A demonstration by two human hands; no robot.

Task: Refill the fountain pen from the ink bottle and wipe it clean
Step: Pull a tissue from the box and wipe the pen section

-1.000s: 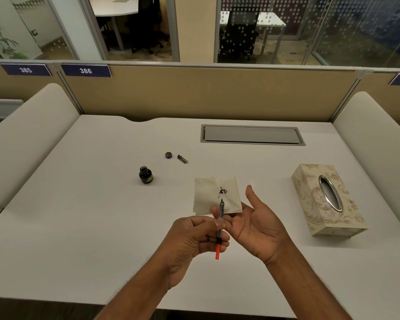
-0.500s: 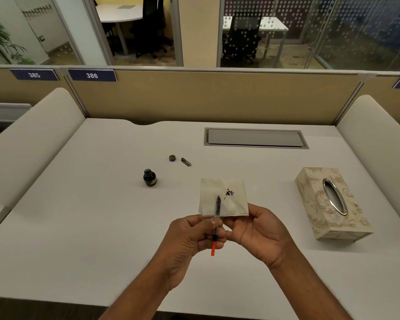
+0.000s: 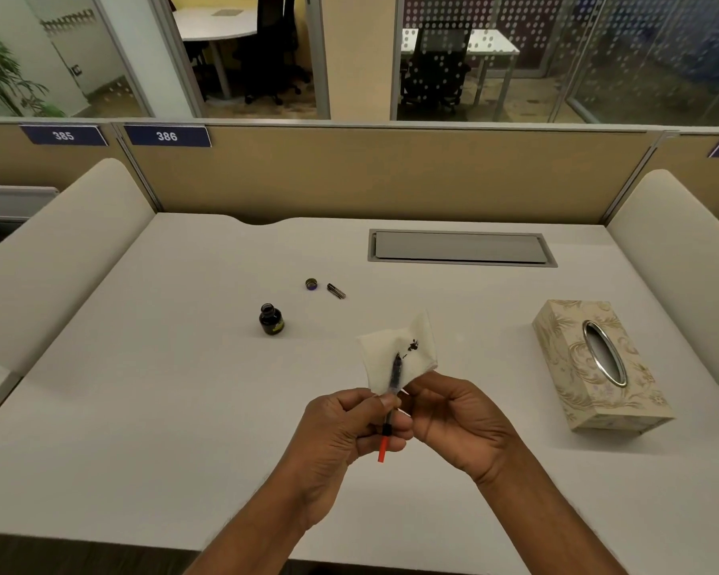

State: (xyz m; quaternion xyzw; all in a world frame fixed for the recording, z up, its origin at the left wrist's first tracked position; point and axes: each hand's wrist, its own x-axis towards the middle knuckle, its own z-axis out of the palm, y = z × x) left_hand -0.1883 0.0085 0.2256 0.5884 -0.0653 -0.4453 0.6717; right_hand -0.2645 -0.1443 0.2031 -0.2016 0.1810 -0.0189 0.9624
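My left hand (image 3: 345,429) grips a thin fountain pen (image 3: 394,373) with a red rear end, its nib pointing up and away. My right hand (image 3: 457,421) holds a white tissue (image 3: 420,359) lifted off the desk behind the nib; the tissue carries dark ink spots. The open ink bottle (image 3: 271,319) stands on the desk to the left. Farther back lie its small round cap (image 3: 311,283) and a dark pen part (image 3: 336,290).
A patterned tissue box (image 3: 598,367) sits at the right on the white desk (image 3: 142,408). A grey cable hatch (image 3: 461,247) lies at the back centre. Padded dividers rise on both sides, a tan partition at the back.
My right hand closed on the tissue and lifted it off the desk behind the nib. The pen stayed in my left hand.
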